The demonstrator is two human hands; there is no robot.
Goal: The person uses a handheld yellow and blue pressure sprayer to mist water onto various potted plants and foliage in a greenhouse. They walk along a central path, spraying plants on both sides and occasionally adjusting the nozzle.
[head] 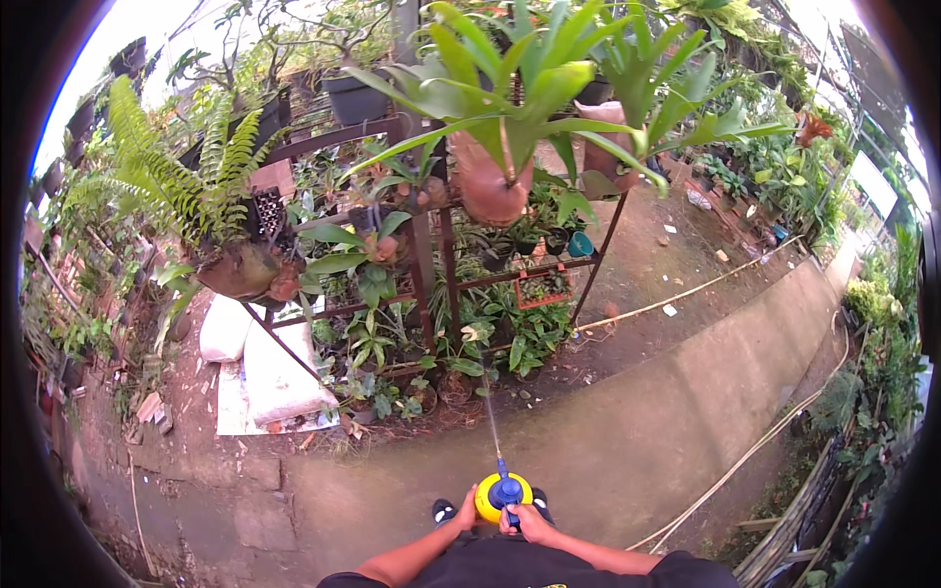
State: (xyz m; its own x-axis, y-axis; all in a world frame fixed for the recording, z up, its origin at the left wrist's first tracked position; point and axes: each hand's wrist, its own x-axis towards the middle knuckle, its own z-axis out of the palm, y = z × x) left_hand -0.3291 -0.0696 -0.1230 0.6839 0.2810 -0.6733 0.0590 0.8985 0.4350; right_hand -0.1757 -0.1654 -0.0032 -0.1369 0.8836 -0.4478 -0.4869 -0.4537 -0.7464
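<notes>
Close in front of my body is a yellow pressure sprayer (483,494) with a blue pump top (506,491). My right hand (531,523) is wrapped around its blue handle. Against the left side of the yellow tank rests my left hand (467,511), steadying it. A thin jet of water (492,419) leaves the brass nozzle (499,454) and runs forward to the low potted plants (456,386) at the foot of a metal rack. The thumb and finger on the trigger are too small to make out.
Staghorn ferns (500,180) and a sword fern (242,268) hang on the dark metal plant rack (448,287). White sacks (283,367) lie at left. A concrete path (662,411) runs rightward, with a hose (764,441) along its edge and a bamboo pole (662,301) beyond.
</notes>
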